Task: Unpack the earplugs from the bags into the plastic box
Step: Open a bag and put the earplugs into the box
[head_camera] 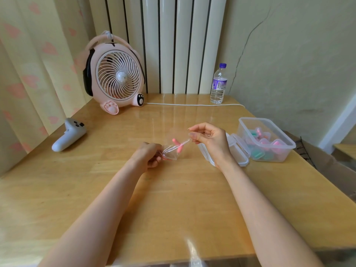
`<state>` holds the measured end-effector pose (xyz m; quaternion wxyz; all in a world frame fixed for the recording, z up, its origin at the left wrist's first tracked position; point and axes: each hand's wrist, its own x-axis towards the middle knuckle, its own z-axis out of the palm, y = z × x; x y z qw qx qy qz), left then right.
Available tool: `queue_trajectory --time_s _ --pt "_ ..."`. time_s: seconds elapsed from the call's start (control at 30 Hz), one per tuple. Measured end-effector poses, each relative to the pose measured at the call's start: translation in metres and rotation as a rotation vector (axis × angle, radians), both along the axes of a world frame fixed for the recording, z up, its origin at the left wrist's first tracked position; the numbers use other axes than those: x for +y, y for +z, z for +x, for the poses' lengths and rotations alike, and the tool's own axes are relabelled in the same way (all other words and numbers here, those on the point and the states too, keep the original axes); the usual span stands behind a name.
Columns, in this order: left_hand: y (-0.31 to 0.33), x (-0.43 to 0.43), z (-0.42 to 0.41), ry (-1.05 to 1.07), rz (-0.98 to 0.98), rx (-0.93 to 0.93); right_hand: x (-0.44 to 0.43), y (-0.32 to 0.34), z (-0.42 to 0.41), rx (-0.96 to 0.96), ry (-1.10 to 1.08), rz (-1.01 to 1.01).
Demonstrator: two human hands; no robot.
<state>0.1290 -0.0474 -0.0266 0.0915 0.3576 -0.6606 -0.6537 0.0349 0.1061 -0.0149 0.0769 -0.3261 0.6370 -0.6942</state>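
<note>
Two hands, left hand [149,155] and right hand [209,138], fingers pinching crinkly clear bag [174,149]; pink earplugs [178,146] inside.

Clear bag [174,149] holds pink earplugs [178,145]; box [285,139] open.

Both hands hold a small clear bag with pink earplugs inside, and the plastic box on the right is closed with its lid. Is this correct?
Not entirely. The head view shows the plastic box open; its lid lies on the table beside it. The rest is right: the left hand and right hand hold the clear bag with pink earplugs inside.
</note>
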Motion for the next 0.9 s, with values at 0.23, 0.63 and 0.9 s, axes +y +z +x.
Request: queue_trajectory --time_s 0.23,0.63,0.9 --pt "-0.001 -0.002 0.0 -0.008 0.021 0.005 -0.001 -0.002 -0.001 0.021 0.008 0.071" --pt "-0.009 -0.001 -0.005 -0.023 -0.34 0.035 0.001 0.003 0.005 0.046 -0.029 0.007" --pt "-0.009 -0.003 -0.008 -0.03 -0.391 0.265 0.004 0.004 0.001 0.044 -0.118 -0.057"
